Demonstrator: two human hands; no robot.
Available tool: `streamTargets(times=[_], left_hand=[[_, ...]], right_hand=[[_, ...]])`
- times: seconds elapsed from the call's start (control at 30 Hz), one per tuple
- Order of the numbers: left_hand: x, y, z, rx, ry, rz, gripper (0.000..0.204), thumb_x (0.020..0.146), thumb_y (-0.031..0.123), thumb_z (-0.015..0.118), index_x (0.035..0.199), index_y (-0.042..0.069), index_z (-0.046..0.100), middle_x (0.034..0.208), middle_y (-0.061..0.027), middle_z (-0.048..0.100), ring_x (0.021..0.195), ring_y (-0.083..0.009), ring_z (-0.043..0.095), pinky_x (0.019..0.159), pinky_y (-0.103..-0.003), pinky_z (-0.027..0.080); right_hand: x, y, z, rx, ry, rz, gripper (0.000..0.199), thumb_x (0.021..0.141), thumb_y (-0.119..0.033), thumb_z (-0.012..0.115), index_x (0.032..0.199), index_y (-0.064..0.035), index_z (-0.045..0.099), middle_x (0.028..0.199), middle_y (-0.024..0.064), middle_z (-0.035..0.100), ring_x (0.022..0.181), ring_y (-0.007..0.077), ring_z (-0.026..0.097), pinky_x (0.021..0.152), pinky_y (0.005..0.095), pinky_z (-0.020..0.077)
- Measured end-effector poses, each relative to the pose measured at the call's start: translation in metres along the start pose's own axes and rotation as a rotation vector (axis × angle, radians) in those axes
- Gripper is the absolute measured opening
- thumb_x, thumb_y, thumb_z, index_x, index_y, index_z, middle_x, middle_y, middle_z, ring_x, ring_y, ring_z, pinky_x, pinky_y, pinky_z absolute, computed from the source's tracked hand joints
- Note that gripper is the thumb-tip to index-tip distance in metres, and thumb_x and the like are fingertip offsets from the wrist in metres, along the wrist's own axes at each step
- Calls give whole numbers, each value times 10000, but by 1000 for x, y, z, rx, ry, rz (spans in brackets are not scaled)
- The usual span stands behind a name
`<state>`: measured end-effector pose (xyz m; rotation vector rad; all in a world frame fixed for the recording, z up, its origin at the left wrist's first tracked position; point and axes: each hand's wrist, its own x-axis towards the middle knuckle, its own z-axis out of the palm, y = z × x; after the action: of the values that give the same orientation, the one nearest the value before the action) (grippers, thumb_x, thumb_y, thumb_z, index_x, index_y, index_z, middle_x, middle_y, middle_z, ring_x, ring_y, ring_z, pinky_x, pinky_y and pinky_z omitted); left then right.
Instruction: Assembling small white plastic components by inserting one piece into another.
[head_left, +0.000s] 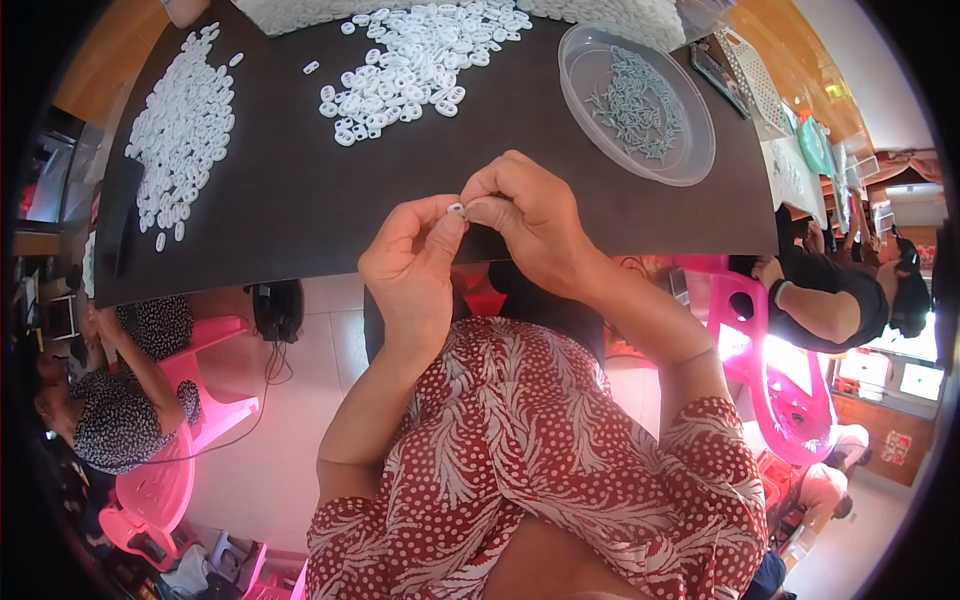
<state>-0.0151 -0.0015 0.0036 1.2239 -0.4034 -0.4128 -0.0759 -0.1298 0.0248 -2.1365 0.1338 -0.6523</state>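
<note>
Over the near edge of the dark table, my two hands meet at the fingertips. My left hand [408, 265] pinches a small white oval plastic piece [457, 208] between thumb and forefinger. Against it, my right hand [532, 218] is closed in a pinch, and anything between its fingertips is hidden or too small to name. Beyond my hands spreads a heap of similar white oval pieces [405, 85], which show small holes. Farther right, a round clear plastic tray [697, 165] holds many small grey screw-like parts [637, 105].
Another pile of white pieces [185, 130] lies along the table's left side. A big clear bag of white pieces [330, 15] stands at the far edge. A phone-like device [718, 78] lies past the tray. People sit at both sides, near pink plastic chairs [160, 475].
</note>
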Motion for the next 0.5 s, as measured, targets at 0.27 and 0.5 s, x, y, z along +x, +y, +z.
streamTargets(times=[0.27, 0.5], left_hand=[[-1, -10, -3, 121, 41, 56, 102, 872, 10, 625, 953, -49, 644, 836, -24, 630, 723, -55, 529, 654, -187, 439], [10, -6, -12, -66, -3, -66, 119, 871, 36, 634, 970, -30, 644, 844, -28, 638, 735, -51, 544, 639, -186, 439]], right_hand=[[-1, 6, 12, -50, 20, -65, 54, 783, -47, 603, 803, -22, 561, 738, 87, 564, 704, 270, 513, 621, 375, 429], [17, 1, 2, -7, -12, 5, 68, 784, -104, 636, 798, -41, 617, 758, 79, 600, 733, 268, 540, 649, 376, 439]])
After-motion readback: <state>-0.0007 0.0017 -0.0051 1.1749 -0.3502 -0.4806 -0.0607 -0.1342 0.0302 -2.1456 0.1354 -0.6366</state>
